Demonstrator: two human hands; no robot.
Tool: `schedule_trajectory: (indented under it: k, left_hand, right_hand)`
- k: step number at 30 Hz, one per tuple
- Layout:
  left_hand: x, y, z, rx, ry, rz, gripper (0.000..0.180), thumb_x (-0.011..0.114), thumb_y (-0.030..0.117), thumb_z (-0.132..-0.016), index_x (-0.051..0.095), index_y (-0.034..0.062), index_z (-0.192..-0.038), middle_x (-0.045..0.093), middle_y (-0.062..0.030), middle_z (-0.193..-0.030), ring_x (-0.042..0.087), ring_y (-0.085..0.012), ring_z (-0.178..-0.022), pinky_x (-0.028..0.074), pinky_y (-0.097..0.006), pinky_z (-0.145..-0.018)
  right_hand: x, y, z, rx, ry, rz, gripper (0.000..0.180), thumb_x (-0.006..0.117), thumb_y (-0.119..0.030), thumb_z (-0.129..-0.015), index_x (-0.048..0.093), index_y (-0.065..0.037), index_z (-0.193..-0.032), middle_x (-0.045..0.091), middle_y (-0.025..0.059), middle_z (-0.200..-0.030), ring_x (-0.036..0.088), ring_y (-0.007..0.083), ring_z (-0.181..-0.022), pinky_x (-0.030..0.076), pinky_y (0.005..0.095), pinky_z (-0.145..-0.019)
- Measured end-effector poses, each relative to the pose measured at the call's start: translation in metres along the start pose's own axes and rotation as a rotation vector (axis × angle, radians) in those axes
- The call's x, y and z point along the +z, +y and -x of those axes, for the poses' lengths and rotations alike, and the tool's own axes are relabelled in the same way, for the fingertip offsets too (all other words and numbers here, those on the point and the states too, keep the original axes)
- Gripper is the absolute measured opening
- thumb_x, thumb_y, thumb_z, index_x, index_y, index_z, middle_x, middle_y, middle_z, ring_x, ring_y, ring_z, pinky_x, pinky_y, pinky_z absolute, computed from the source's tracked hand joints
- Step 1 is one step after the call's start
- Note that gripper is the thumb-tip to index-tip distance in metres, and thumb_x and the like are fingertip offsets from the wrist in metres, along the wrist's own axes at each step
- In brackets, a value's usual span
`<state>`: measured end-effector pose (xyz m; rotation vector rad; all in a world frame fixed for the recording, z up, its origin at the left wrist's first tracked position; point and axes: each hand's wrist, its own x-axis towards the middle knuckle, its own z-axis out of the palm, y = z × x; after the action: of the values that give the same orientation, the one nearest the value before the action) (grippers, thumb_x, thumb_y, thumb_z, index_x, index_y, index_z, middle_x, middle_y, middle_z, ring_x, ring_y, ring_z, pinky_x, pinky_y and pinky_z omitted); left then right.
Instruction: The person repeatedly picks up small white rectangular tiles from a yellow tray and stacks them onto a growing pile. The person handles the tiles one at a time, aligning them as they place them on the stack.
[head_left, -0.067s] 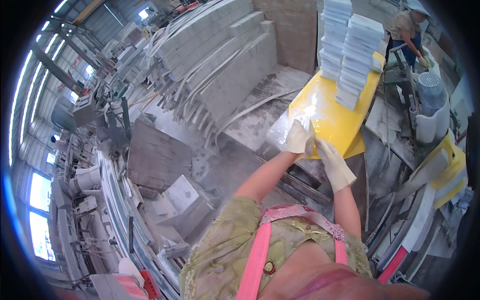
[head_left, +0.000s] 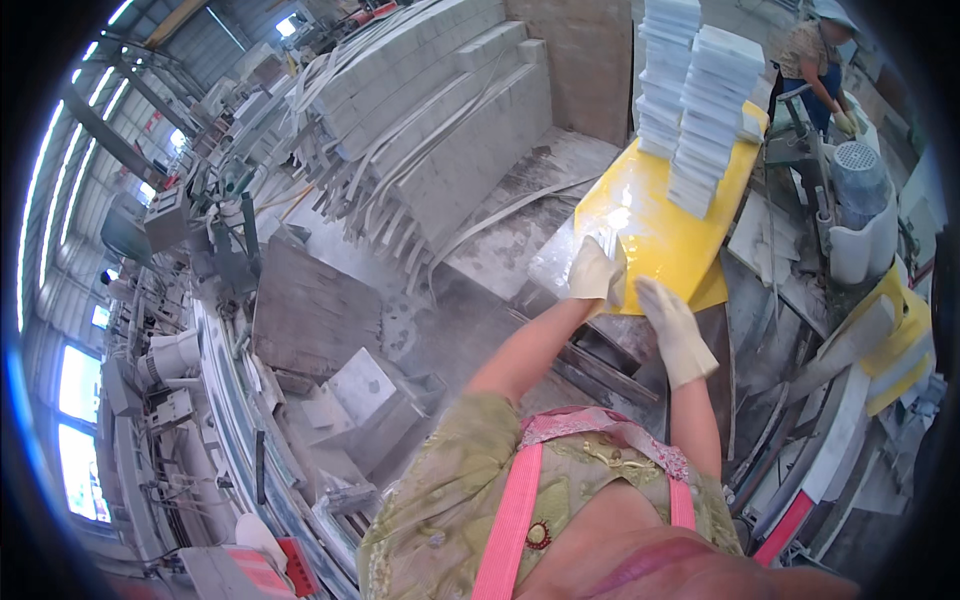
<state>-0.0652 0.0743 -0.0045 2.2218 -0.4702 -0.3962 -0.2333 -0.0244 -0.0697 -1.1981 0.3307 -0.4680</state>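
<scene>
A worker's white-gloved left hand (head_left: 594,272) closed its grip on a thin pale flat piece (head_left: 618,262) at the near edge of the yellow surface (head_left: 655,235). Just beside it, the white-gloved right hand (head_left: 672,322) lay flat with fingers extended, its grip wide and holding nothing. Two tall stacks of white square tiles (head_left: 700,100) stood toward the surface's far edge. Beyond the far right corner, another person (head_left: 815,60) worked.
</scene>
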Motion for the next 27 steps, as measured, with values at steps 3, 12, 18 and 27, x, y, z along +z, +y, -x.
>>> schedule_trajectory:
  k: [3, 12, 18, 27]
  left_hand:
    - [0.004, 0.002, 0.004, 0.065, 0.036, -0.047, 0.050, 0.070, 0.021, -0.078, 0.051, -0.0071, -0.115, 0.067, -0.0337, -0.107, 0.066, -0.0484, -0.105, 0.052, -0.052, -0.091]
    - [0.019, 0.010, -0.012, 0.177, -0.047, -0.257, 0.047, 0.075, 0.026, -0.078, 0.059, -0.0006, -0.114, 0.069, -0.0277, -0.113, 0.066, -0.0437, -0.110, 0.053, -0.048, -0.094]
    - [0.005, 0.001, -0.027, 0.122, -0.157, -0.307, 0.065, 0.079, 0.033, -0.073, 0.059, 0.0001, -0.125, 0.067, -0.0258, -0.123, 0.065, -0.0396, -0.116, 0.052, -0.044, -0.098]
    - [0.010, 0.006, -0.012, 0.125, -0.075, -0.379, 0.063, 0.076, 0.032, -0.074, 0.061, 0.0011, -0.126, 0.068, -0.0257, -0.121, 0.066, -0.0386, -0.116, 0.052, -0.043, -0.098]
  right_hand:
    - [-0.049, -0.025, 0.059, -0.013, 0.266, -0.074, 0.037, 0.050, -0.017, -0.106, 0.059, 0.007, -0.132, 0.064, 0.0189, -0.133, 0.061, 0.0258, -0.127, 0.049, 0.0340, -0.107]
    - [-0.212, -0.057, 0.312, -0.178, 1.187, 1.182, 0.047, 0.058, -0.029, -0.103, 0.058, 0.004, -0.137, 0.062, 0.0225, -0.136, 0.057, 0.0351, -0.128, 0.042, 0.0427, -0.112]
    - [-0.262, -0.030, 0.399, 0.109, 1.087, 1.583, 0.058, 0.060, -0.036, -0.100, 0.049, -0.004, -0.148, 0.043, 0.0272, -0.153, 0.038, 0.0432, -0.143, 0.030, 0.0494, -0.119]
    - [-0.244, -0.032, 0.398, -0.111, 1.139, 1.443, 0.046, 0.063, -0.022, -0.099, 0.057, 0.000, -0.139, 0.052, 0.0252, -0.146, 0.046, 0.0403, -0.138, 0.034, 0.0479, -0.117]
